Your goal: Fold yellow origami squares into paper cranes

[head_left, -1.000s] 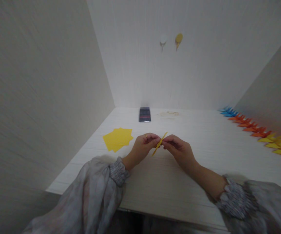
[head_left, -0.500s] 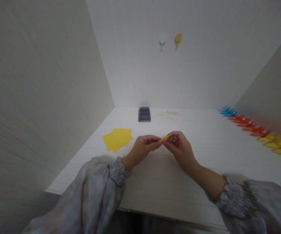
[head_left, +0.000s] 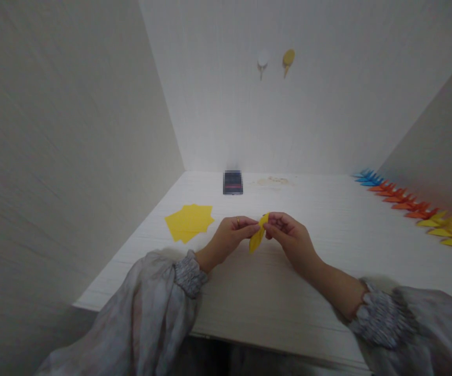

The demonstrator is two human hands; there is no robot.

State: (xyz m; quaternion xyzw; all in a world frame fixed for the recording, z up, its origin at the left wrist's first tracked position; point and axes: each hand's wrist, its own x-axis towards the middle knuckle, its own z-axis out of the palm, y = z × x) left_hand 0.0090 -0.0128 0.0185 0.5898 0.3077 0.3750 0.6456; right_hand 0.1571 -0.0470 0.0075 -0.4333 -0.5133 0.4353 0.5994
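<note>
Between my two hands is a folded piece of yellow origami paper, narrow and pointed at its lower end. My left hand pinches its left side with thumb and forefinger; a ring shows on one finger. My right hand grips its upper right part between thumb and fingers. Both hands are held over the white table, and the paper slants down toward me. Some of its folds are hidden behind my fingertips. Left of my left hand lies a loose pile of yellow paper sheets, fanned out flat.
A row of folded paper cranes, blue, orange and yellow, runs along the right wall. A dark blurred object stands by the back wall. Two hooks, white and yellow, hang on that wall above the table.
The folded yellow paper has turned from nearly level to steeply slanted, so more of its face shows. Both hands stay close together in almost the same place.
</note>
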